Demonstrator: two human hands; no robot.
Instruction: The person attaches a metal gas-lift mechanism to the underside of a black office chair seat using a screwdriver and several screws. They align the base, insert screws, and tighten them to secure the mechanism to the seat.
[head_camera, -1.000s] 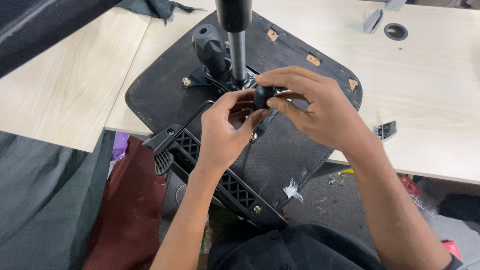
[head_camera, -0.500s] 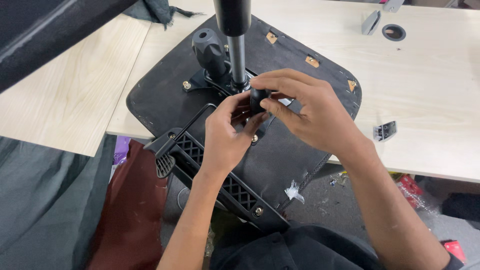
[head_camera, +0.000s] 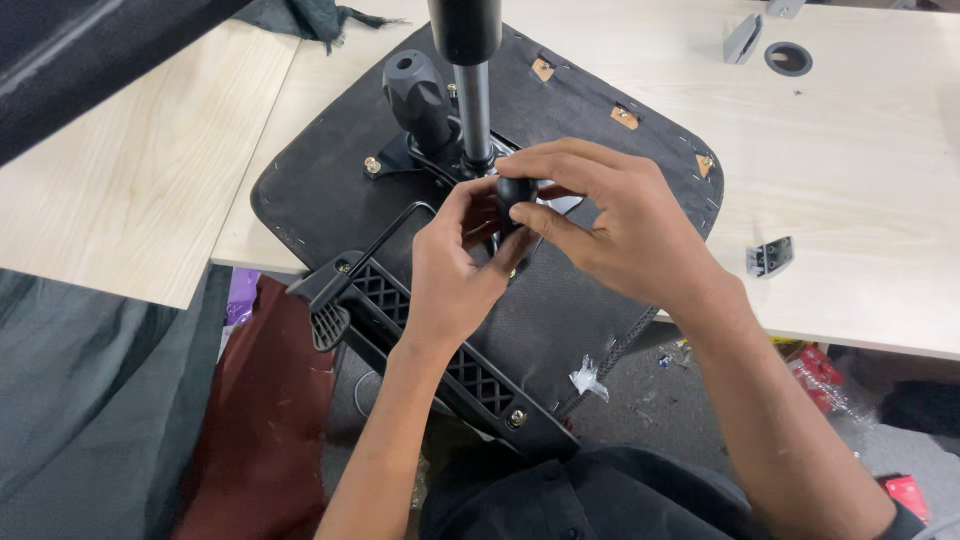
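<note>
Head view shows both hands meeting over the upturned seat (head_camera: 330, 200), which lies on the pale table (head_camera: 860, 170). Right hand (head_camera: 625, 235): its grip is nearly closed, with thumb and forefinger pinched on a small round black knob (head_camera: 516, 189). Left hand (head_camera: 455, 265): fingers curled in, the tips touching the parts just under that knob; whether this grip truly clamps anything I cannot tell, since the right hand's fingers cover the spot. The knob sits between the two grips, just above the seat's underside. Right behind the grips a metal post (head_camera: 474, 100) stands up from the seat's mechanism, and beside it, up and to the left of the grips, a thick black handle (head_camera: 417, 95). Below the left grip, along the wrist, lies a black ribbed armrest bracket (head_camera: 440, 360) bolted to the seat. Well off to the right of the right grip, a small grey bracket (head_camera: 769, 257) rests on the table.
</note>
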